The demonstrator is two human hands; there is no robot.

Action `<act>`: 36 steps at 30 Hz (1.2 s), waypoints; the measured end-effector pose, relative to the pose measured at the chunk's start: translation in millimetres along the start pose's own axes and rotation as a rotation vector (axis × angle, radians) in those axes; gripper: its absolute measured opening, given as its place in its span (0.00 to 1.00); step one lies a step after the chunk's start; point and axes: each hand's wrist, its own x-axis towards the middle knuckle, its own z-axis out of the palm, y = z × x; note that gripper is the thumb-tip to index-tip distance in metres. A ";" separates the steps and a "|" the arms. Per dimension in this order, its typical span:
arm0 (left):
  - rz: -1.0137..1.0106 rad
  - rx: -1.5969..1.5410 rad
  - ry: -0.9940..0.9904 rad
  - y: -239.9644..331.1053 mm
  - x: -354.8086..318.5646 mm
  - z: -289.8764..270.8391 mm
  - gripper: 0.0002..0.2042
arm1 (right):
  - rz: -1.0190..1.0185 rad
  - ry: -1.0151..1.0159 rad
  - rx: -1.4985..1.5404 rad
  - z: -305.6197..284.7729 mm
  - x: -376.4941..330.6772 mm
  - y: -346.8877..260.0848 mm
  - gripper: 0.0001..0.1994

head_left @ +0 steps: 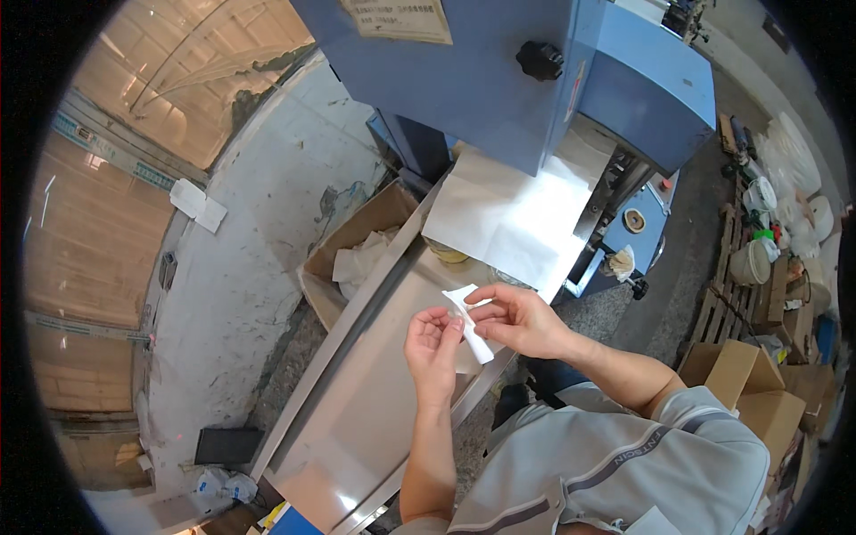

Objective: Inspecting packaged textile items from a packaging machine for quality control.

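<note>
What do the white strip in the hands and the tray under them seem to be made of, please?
Strip: probably paper or thin nonwoven, matte white, bending limply between both hands. Tray: likely sheet metal, smooth grey with a dull sheen and folded edges.

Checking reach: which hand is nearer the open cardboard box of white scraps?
Left. The left hand sits just right of the cardboard box; the right hand is farther right, beyond it.

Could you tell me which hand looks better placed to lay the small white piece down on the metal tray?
Probably the right hand: it pinches the white piece, while the left hand only touches it.
</note>
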 end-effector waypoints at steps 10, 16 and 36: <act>0.029 -0.081 -0.097 -5.0 -1.0 4.9 0.18 | 0.031 0.063 0.006 -0.4 5.0 2.1 0.14; 0.044 -0.051 -0.098 -4.1 -1.5 6.6 0.20 | 0.008 0.053 -0.064 -2.4 4.5 -0.4 0.17; -0.075 -0.122 -0.201 3.3 -11.2 15.0 0.26 | -0.074 0.168 -0.077 -6.8 -1.7 4.4 0.24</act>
